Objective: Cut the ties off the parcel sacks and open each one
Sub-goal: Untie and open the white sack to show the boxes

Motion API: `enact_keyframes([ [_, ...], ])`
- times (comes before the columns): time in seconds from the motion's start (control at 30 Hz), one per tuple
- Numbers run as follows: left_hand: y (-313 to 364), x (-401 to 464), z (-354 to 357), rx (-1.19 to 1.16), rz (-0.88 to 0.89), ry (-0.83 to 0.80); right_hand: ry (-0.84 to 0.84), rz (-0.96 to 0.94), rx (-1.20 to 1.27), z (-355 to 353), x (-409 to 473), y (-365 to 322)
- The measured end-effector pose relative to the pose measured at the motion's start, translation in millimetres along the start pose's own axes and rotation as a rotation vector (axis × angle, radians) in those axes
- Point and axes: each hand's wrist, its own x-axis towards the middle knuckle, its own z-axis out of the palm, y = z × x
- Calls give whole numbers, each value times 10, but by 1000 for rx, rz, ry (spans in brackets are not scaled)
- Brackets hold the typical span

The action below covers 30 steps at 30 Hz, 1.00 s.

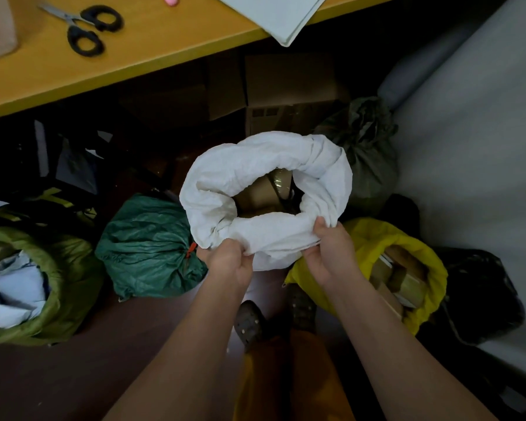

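Holding open white sack (264,174), boxes (261,189) inside

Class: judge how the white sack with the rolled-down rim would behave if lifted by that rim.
The white sack is probably floppy: its rim creases and bunches where the left hand and right hand grip it. It likely hangs heavy, since brown boxes sit inside. The woven-looking cloth seems unlikely to slip.
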Motion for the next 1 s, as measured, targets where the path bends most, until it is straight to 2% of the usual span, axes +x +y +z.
enact_keyframes([
  [0.17,71,-4,-44,339,-138,-69,12,-108,-49,18,-8,-72],
  [0.33,138,-53,107,316,-266,-154,29,-208,-229,-36,26,-50],
  [0.47,91,-99,271,444,-352,-188,-27,-252,-268,-82,2,11],
  [0.57,-3,-121,336,443,-402,-183,-83,-227,-265,-123,-13,49],
  [0.73,-169,-39,352,333,-285,-168,-174,-182,-216,-150,-11,62],
  [0.87,-258,29,258,73,-80,-136,-44,-194,-379,-56,3,-9],
  [0.93,-247,50,225,49,-39,-172,37,-204,-476,-23,25,-41],
  [1.0,-237,88,182,58,-25,-218,80,-195,-464,-13,58,-74],
])
